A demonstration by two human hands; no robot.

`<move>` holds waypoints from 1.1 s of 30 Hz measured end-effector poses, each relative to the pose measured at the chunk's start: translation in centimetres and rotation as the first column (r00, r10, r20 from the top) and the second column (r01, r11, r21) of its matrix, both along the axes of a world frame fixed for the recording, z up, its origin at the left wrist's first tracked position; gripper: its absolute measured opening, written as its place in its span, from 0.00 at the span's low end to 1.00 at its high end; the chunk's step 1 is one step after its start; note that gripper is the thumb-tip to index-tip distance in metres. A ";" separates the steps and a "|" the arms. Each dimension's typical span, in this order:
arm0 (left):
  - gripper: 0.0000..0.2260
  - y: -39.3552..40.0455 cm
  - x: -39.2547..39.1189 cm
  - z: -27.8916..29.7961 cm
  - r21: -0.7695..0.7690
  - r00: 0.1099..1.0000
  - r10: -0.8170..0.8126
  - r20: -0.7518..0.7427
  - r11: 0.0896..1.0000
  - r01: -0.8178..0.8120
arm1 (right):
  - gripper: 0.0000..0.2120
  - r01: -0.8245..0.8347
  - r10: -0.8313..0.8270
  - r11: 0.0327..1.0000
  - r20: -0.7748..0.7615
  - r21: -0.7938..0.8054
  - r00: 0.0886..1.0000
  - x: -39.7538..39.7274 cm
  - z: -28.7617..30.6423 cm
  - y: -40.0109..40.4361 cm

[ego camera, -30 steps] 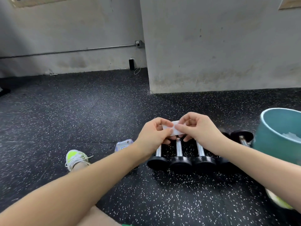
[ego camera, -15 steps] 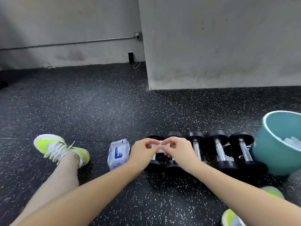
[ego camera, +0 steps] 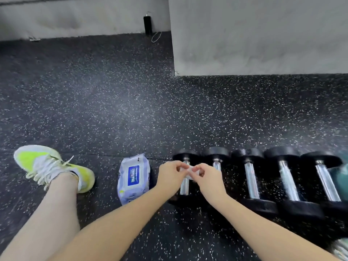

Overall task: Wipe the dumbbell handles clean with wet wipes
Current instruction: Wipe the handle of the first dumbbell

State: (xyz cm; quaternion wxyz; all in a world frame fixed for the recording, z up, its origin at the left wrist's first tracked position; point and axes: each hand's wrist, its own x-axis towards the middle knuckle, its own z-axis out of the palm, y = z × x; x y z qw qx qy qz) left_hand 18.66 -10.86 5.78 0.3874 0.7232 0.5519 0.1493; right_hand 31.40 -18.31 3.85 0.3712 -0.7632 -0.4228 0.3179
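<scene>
Several black dumbbells with chrome handles lie in a row on the speckled floor; the leftmost dumbbell point(ego camera: 185, 185) is right under my hands. A small folded white wet wipe point(ego camera: 190, 171) is pinched between my left hand point(ego camera: 172, 176) and my right hand point(ego camera: 207, 178), just above that handle. A pack of wet wipes point(ego camera: 133, 178) with a blue label lies on the floor to the left of the dumbbells. The second dumbbell point(ego camera: 216, 162) is partly hidden by my right hand.
My left leg and yellow-white shoe point(ego camera: 52, 166) stretch out at the left. A teal bucket point(ego camera: 340, 178) is cut off at the right edge. A grey wall block point(ego camera: 254, 34) stands behind the dumbbells. A shoe tip point(ego camera: 340, 249) shows at the lower right.
The view has tilted down and closer. Both hands, still pinching the wipe, have dropped lower over the leftmost dumbbell handle. The bucket has slid almost out of view.
</scene>
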 end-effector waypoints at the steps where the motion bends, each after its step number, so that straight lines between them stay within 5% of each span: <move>1: 0.04 0.7 0.3 -0.8 -0.013 1.000 0.024 0.009 1.000 -0.024 | 0.05 0.005 -0.005 1.000 -0.003 -0.006 1.000 0.2 -0.6 0.8; 7: 0.04 2.7 1.1 -4.4 -0.052 0.992 0.123 0.024 0.991 -0.121 | 0.06 0.000 0.002 0.998 0.027 -0.069 1.000 1.0 -3.5 4.2; 17: 0.07 4.6 1.3 -7.7 0.097 0.999 0.019 0.044 0.995 -0.023 | 0.06 0.055 -0.055 0.998 0.007 -0.038 0.998 0.5 -5.9 6.1; 33: 0.06 3.4 0.1 -6.9 -0.130 0.989 0.083 0.120 0.989 -0.067 | 0.05 0.010 -0.013 0.991 -0.024 -0.134 1.000 0.1 -5.1 4.5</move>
